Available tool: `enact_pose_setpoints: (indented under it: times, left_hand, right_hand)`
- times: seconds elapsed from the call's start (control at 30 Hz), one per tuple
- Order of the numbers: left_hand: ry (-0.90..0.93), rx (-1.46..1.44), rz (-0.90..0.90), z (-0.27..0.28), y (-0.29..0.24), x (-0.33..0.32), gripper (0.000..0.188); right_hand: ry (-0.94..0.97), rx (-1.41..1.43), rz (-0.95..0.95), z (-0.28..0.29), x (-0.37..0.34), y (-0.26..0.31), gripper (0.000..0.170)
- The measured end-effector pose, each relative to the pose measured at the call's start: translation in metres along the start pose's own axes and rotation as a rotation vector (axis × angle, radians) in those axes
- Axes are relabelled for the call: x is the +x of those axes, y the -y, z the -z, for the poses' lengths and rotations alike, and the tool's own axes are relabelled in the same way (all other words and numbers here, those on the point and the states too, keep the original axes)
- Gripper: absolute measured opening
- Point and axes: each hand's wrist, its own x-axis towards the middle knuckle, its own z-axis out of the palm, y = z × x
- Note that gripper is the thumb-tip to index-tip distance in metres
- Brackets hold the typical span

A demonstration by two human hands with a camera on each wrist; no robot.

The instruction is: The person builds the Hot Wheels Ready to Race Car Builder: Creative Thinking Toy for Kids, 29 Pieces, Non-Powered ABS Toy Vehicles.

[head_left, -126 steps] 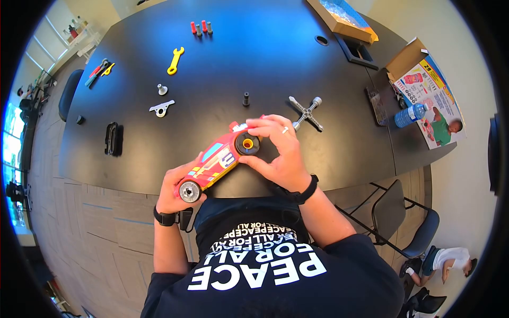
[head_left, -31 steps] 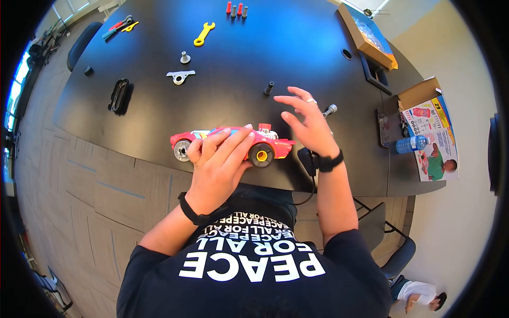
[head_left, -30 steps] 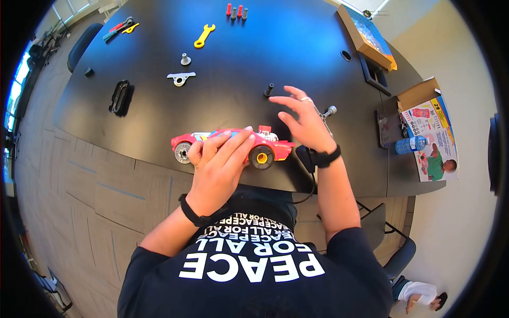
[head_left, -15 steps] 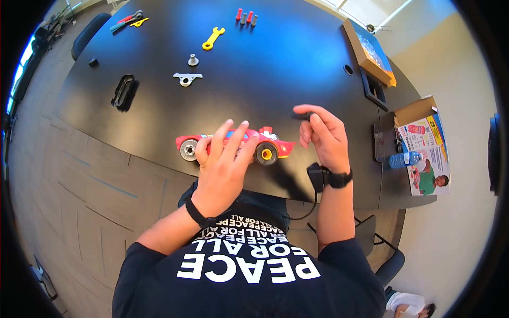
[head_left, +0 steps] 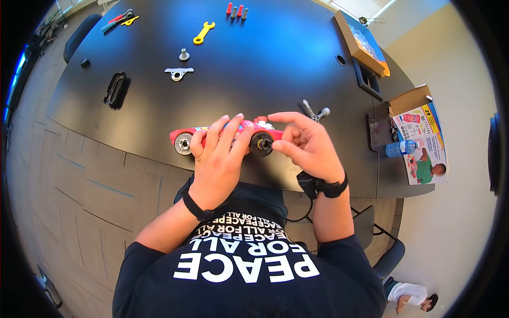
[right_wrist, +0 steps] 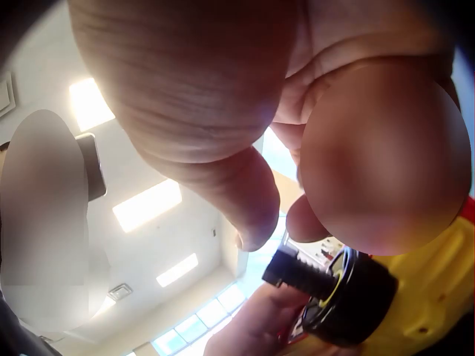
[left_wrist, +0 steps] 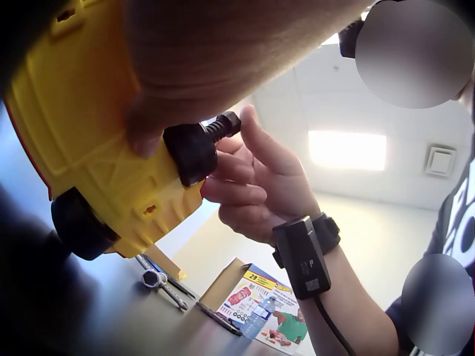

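Observation:
The red toy car [head_left: 199, 130] is held by my left hand [head_left: 217, 169], its fingers over the body. In the left wrist view the thumb [left_wrist: 145, 137] lies on the yellow underside [left_wrist: 82, 96]. A black bolt [left_wrist: 221, 127] sticks partway out of the black wheel [left_wrist: 191, 153], its head outward. My right hand [head_left: 313, 146] is at that wheel, thumb tip by the bolt head and index finger stretched to the car's top. In the right wrist view the bolt [right_wrist: 300, 272] stands in the wheel [right_wrist: 360, 300] with its threads showing.
A grey cross wrench [head_left: 316, 112] lies beyond my right hand. Farther back are a grey bracket [head_left: 178, 73], a grey cone-shaped part [head_left: 184, 54], a yellow wrench [head_left: 203, 33] and several red and grey bolts [head_left: 236, 10]. A bottle [head_left: 400, 148] and printed box [head_left: 424, 140] are at right.
My right hand has moved left to the car, and the black bolt it held in the air now sits in the wheel. My left hand has stayed on the car.

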Motion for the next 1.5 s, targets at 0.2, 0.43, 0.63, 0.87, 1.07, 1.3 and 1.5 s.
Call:
enact_pose_setpoints:
  times: [0.2,0.43,0.63,0.87,1.07,1.3,1.5]
  left_hand:
    - [0.012,0.001,-0.011,-0.002,0.003,0.003,0.061]
    - [0.013,-0.008,-0.008,-0.005,0.005,0.005,0.061]
    - [0.012,0.016,-0.015,-0.006,0.006,0.004,0.061]
    - [0.008,-0.010,-0.022,-0.005,0.006,0.007,0.060]
    - [-0.016,-0.014,-0.017,-0.007,0.007,0.004,0.060]
    - [-0.010,0.000,-0.027,-0.007,0.006,0.002,0.061]
    - [-0.003,0.009,-0.037,-0.006,0.007,0.002,0.059]
  right_hand:
    - [-0.507,-0.517,-0.019,0.075,-0.008,-0.043,0.038]
    - [-0.541,-0.978,-0.202,0.116,-0.016,-0.124,0.032]
    - [-0.573,-0.656,-0.057,0.110,-0.015,-0.087,0.016]
    - [-0.339,-0.770,0.388,0.055,-0.031,0.056,0.021]
    - [-0.124,-0.889,0.493,0.029,-0.021,0.098,0.022]
    - [0.090,-1.084,0.454,0.011,-0.010,0.106,0.019]
    - [0.080,-1.125,0.478,0.010,-0.009,0.120,0.019]
